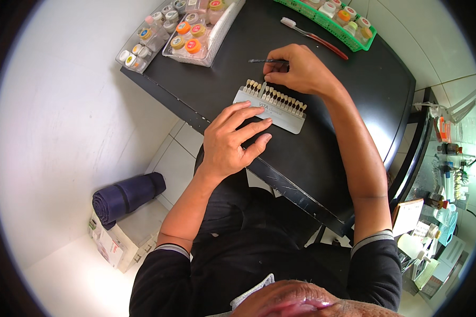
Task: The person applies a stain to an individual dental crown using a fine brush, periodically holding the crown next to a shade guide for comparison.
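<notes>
A grey dental shade guide (285, 120) with a row of tooth-shaped tabs (285, 100) lies on the black table. My left hand (231, 138) rests its fingertips on the holder's near face, fingers spread. Over the back edge of the row, the thumb and fingers of my right hand (296, 68) pinch the top of one shade tab (263, 89), which stands higher than its neighbours. A thin dark stick (257, 61) also juts leftward from between the right fingers; its kind cannot be made out.
A white basket (212, 52) of small lidded jars and a clear tray (122, 59) of bottles stand at the far left. A toothbrush (322, 40) and a green basket (354, 43) of jars lie at the back. Right, a cluttered shelf; lower left, a rolled dark mat (129, 196).
</notes>
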The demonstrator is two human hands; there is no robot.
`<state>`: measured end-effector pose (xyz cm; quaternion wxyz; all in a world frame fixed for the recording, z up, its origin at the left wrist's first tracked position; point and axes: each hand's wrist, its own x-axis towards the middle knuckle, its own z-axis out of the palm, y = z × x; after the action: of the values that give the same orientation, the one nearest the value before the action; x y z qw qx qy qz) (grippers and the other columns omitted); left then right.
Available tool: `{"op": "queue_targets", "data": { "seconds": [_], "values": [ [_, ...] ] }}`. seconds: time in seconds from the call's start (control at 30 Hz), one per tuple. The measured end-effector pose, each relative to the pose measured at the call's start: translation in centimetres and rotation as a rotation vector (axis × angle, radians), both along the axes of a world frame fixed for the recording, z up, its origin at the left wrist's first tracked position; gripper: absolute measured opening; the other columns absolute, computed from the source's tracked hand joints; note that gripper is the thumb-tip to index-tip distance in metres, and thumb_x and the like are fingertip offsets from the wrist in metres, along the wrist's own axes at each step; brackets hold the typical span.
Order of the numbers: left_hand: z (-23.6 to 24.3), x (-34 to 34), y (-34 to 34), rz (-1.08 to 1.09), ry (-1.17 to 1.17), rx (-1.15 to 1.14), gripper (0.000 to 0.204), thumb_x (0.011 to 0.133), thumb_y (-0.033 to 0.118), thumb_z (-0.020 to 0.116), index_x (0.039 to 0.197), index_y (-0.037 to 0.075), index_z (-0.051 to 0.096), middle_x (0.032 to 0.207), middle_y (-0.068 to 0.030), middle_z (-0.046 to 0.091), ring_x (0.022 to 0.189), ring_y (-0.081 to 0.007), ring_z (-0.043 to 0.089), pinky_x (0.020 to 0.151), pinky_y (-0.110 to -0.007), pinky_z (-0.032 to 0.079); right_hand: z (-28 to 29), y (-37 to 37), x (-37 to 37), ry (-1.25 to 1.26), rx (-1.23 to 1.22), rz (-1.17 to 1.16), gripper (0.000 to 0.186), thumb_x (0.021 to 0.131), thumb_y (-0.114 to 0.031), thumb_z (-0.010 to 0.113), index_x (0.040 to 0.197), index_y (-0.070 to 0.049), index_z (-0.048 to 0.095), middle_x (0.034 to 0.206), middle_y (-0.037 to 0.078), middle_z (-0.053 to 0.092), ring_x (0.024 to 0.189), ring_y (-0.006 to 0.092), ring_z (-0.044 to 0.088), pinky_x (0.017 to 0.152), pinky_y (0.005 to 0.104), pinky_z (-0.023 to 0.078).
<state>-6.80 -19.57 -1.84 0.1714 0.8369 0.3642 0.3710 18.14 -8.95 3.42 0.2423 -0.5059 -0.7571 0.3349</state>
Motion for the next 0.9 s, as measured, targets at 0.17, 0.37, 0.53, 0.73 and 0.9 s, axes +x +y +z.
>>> {"op": "queue_targets", "data": {
  "seconds": [0.17, 0.37, 0.53, 0.73, 0.9],
  "values": [
    [0.0, 0.1, -0.1, 0.005, -0.007, -0.003, 0.027, 0.089, 0.023, 0.089, 0.115, 0.017, 0.092, 0.128, -0.0046, 0.083, 0.129, -0.0335, 0.073, 0.108, -0.045, 0.061, -0.1, -0.1, -0.4, -0.076, -0.022, 0.019, 0.021, 0.091, -0.013, 0.085, 0.103, 0.004, 0.083, 0.093, 0.015, 0.084, 0.088, 0.0235, 0.082, 0.084, 0.0381, 0.063],
    [0.1, 0.1, -0.1, 0.01, 0.002, -0.003, 0.027, 0.088, 0.022, 0.089, 0.114, 0.017, 0.092, 0.128, -0.0043, 0.083, 0.128, -0.0331, 0.073, 0.107, -0.044, 0.061, -0.7, 0.0, 0.2, -0.071, 0.058, -0.022, 0.018, 0.097, -0.008, 0.081, 0.109, 0.005, 0.082, 0.101, 0.017, 0.086, 0.095, 0.0274, 0.083, 0.089, 0.0397, 0.063],
    [0.1, 0.1, 0.0, 0.011, -0.002, 0.002, 0.027, 0.088, 0.021, 0.089, 0.115, 0.017, 0.092, 0.127, -0.0043, 0.083, 0.128, -0.0332, 0.074, 0.106, -0.044, 0.061, -0.7, 0.1, 0.3, -0.008, 0.0, 0.03, 0.015, 0.098, -0.002, 0.079, 0.111, 0.003, 0.082, 0.103, 0.015, 0.086, 0.096, 0.0288, 0.083, 0.09, 0.0396, 0.063],
    [0.1, 0.2, -0.1, 0.01, -0.004, -0.001, 0.027, 0.089, 0.021, 0.089, 0.115, 0.017, 0.092, 0.127, -0.0044, 0.083, 0.128, -0.0332, 0.073, 0.107, -0.044, 0.061, -1.6, 0.3, 0.5, -0.048, 0.081, 0.115, 0.016, 0.096, -0.002, 0.082, 0.111, 0.0, 0.084, 0.104, 0.012, 0.08, 0.096, 0.0295, 0.08, 0.085, 0.0406, 0.062],
    [0.1, 0.2, -0.1, 0.01, -0.001, -0.002, 0.026, 0.089, 0.022, 0.088, 0.115, 0.017, 0.092, 0.127, -0.0042, 0.083, 0.128, -0.033, 0.073, 0.107, -0.044, 0.061, -1.4, 0.2, 0.3, -0.094, 0.118, 0.128, 0.016, 0.094, -0.003, 0.084, 0.109, 0.0, 0.083, 0.103, 0.012, 0.08, 0.094, 0.0282, 0.079, 0.084, 0.0412, 0.061]
  ]
}}
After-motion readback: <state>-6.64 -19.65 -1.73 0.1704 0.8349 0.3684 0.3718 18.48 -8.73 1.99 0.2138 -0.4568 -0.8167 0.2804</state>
